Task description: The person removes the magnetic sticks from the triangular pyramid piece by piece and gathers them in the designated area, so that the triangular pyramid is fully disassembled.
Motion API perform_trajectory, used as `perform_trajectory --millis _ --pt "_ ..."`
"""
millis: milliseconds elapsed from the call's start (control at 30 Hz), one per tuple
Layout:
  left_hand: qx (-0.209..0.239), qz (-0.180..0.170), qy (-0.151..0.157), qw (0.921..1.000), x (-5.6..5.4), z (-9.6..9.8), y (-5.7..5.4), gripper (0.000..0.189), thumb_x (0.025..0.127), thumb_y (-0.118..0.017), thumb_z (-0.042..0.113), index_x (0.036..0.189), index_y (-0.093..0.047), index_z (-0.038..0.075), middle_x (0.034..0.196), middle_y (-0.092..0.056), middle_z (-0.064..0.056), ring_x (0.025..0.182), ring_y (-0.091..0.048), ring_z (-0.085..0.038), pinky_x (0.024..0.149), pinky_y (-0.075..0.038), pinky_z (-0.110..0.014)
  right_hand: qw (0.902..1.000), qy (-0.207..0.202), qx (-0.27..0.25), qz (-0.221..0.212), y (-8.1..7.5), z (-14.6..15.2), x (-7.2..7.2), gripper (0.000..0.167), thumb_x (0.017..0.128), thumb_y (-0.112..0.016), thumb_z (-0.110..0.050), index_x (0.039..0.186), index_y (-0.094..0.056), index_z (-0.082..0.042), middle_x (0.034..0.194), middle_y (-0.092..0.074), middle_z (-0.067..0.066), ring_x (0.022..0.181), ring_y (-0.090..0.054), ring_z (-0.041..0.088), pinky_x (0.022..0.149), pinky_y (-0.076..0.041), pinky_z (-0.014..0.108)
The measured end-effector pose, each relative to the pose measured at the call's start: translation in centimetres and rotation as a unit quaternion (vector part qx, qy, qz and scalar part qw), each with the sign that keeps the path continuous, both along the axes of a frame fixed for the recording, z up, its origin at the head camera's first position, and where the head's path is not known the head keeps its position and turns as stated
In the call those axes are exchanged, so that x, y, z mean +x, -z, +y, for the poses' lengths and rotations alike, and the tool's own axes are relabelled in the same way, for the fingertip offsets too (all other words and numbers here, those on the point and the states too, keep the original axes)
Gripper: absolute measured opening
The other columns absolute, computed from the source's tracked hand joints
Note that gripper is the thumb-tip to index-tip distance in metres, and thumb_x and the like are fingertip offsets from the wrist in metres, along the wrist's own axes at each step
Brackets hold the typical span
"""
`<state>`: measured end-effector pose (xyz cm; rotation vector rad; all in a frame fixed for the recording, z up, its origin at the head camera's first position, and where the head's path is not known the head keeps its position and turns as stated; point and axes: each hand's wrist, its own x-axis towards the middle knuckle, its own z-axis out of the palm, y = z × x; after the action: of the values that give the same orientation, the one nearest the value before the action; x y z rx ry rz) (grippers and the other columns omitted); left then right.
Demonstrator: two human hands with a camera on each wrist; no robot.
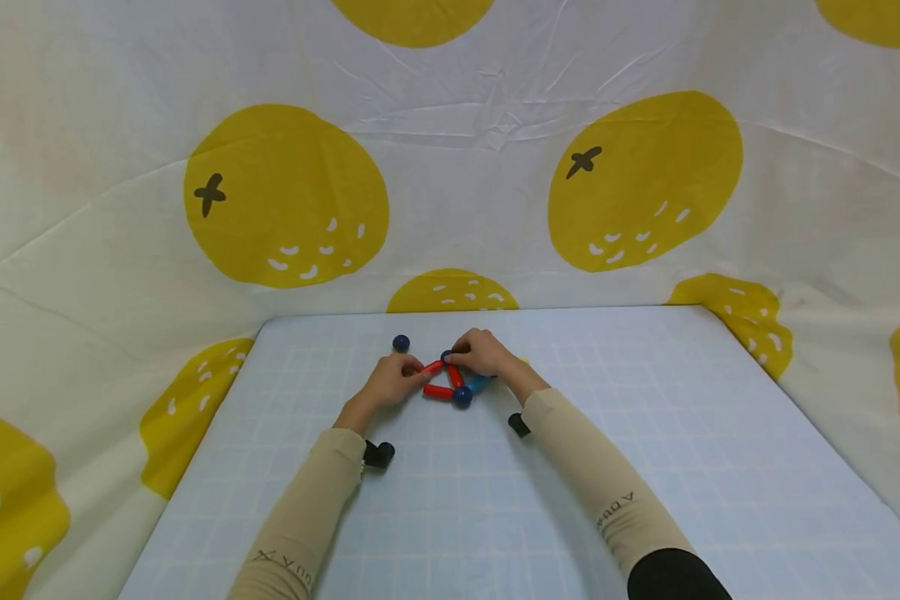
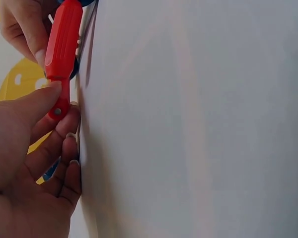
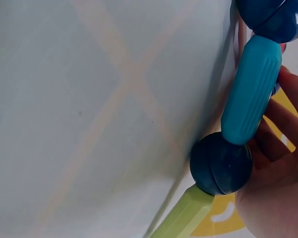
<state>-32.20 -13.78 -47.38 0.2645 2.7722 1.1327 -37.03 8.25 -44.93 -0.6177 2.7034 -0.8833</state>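
My left hand [image 1: 393,382] pinches the outer end of a red magnetic rod [image 2: 62,95] between thumb and fingers. That rod's other end meets a dark blue ball [image 1: 447,357], which the fingers of my right hand [image 1: 483,352] hold. From this ball a second red rod [image 1: 455,377] runs to a nearer dark blue ball [image 1: 462,397]. A third red rod [image 1: 438,392] sticks out leftward from the nearer ball, its outer end free. A light blue rod [image 3: 252,89] links the nearer ball to another dark blue ball [image 3: 221,163], where a yellow-green rod [image 3: 185,215] joins.
A loose dark blue ball [image 1: 401,343] lies just beyond my left hand. The pale checked tabletop [image 1: 450,517] ends at a hanging cloth [image 1: 465,208] with yellow fruit shapes. Black wrist devices [image 1: 379,455] sit at both wrists.
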Motion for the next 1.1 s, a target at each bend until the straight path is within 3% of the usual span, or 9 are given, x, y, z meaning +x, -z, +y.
perform_trajectory --millis 300,500,767,1100 --pt "0.02 0.008 0.015 0.9996 0.1 -0.8 0.4 0.024 0.098 -0.071 0.03 0.11 -0.076 0.009 0.097 -0.071 -0.002 0.093 -0.059 -0.022 0.086 -0.051 -0.039 1.0 -0.003 0.003 0.0 0.2 -0.3 0.3 0.033 0.099 -0.07 -0.03 0.118 -0.075 -0.004 0.113 -0.075 0.007 0.097 -0.063 0.02 0.096 -0.052 0.038" --pt "0.05 0.016 0.003 0.9986 0.5 -1.7 0.5 0.023 0.098 -0.071 0.028 0.113 -0.076 0.011 0.102 -0.071 -0.004 0.097 -0.059 -0.024 0.091 -0.049 -0.042 1.0 -0.002 0.003 0.001 0.4 -0.5 0.3 0.031 0.099 -0.07 -0.03 0.116 -0.076 -0.004 0.108 -0.075 0.006 0.093 -0.061 0.019 0.091 -0.052 0.036" --pt "0.027 0.015 -0.014 0.9994 1.2 -3.5 -0.2 0.024 0.098 -0.072 0.029 0.113 -0.076 0.011 0.104 -0.071 -0.005 0.098 -0.059 -0.024 0.092 -0.049 -0.042 1.0 -0.005 0.005 0.005 0.4 -0.3 0.3 0.032 0.099 -0.069 -0.03 0.118 -0.076 -0.004 0.109 -0.075 0.006 0.095 -0.06 0.02 0.091 -0.052 0.035" --pt "-0.006 0.061 -0.021 0.9979 2.4 -7.9 -0.8 0.021 0.097 -0.072 0.02 0.109 -0.075 0.003 0.094 -0.071 -0.008 0.089 -0.06 -0.024 0.081 -0.047 -0.037 1.0 -0.008 -0.001 0.005 0.2 -0.1 0.2 0.032 0.1 -0.069 -0.029 0.118 -0.075 -0.004 0.11 -0.075 0.006 0.094 -0.06 0.021 0.093 -0.052 0.036"
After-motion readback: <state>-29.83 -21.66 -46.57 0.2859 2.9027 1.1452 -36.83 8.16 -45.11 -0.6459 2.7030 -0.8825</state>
